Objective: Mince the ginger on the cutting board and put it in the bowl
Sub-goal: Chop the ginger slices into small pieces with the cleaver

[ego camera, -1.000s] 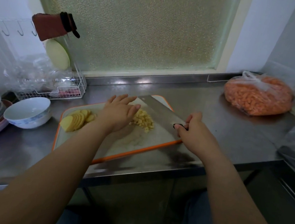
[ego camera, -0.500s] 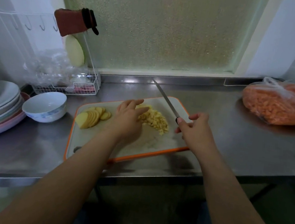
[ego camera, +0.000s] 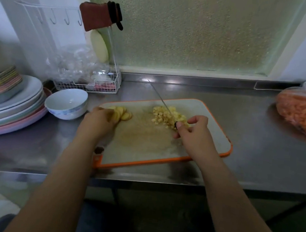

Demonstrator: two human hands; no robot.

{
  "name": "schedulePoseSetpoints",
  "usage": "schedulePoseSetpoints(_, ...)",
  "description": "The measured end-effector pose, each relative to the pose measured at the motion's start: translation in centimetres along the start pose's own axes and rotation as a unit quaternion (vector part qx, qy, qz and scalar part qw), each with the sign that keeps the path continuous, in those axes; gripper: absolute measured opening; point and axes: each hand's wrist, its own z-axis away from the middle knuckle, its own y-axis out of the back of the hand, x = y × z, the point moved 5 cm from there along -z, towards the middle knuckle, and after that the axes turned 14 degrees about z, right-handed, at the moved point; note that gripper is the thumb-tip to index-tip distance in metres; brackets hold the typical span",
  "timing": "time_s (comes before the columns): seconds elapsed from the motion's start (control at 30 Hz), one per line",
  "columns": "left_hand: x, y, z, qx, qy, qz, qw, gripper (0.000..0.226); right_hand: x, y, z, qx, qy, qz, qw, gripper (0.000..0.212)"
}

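steel counter (ego camera: pixel 242 138) carries cutting board (ego camera: pixel 206 111), bowl (ego camera: pixel 66 103) (white), plates (ego camera: pixel 14 106).

— What is the person wearing?
— Both forearms are bare to the elbow, no sleeves showing. The left hand (ego camera: pixel 99 121) and right hand (ego camera: pixel 192 134) carry no gloves.
— And lower down?
— Dark blue trousers, blurred.

Soft daylight is coming through the frosted window (ego camera: pixel 195 30) ahead of me, glinting on the steel counter (ego camera: pixel 260 148). My forearms are casting faint shadows, and the wide lens is bending and blurring the edges.
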Motion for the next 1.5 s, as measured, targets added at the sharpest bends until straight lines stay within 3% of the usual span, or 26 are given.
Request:
schedulePoseSetpoints(0.27, 0.7, 1.5, -0.8, -0.026, 0.01, 0.003, 1.0, 0.036, -0.7, -1.2, 0.8, -0.018, 0.005, 0.001, 1.0, 0.026)
schedulePoseSetpoints(0.77, 0.7, 1.9, -1.0, -0.058, -0.004, 0.004, 0.998, 0.058, -1.7, -2.0, 1.6, -0.039, 0.003, 0.003, 0.999, 0.023)
schedulePoseSetpoints(1.07, 0.7, 1.6, -1.8, -0.102, -0.019, -0.057, 0.993, 0.044, -2.1, -2.0, 1.8, -0.033, 0.006, 0.005, 0.999, 0.023)
schedulePoseSetpoints(1.23, 0.4, 1.0, -1.3, -0.06, -0.041, -0.074, 0.995, 0.04, -2.2, -2.3, 1.9, -0.038, 0.008, 0.004, 0.999, 0.023)
schedulePoseSetpoints(1.37, -0.6, 1.0, -0.5, 0.073, -0.026, 0.0, 0.997, 0.029, -2.1, -2.6, 1.7, -0.033, 0.019, 0.012, 0.999, 0.019)
schedulePoseSetpoints(1.5, -1.5, 2.0, 1.0, 0.196, -0.014, 0.112, 0.974, 0.029, -1.5, -2.6, 1.5, -0.028, 0.024, 0.018, 0.999, 0.012)
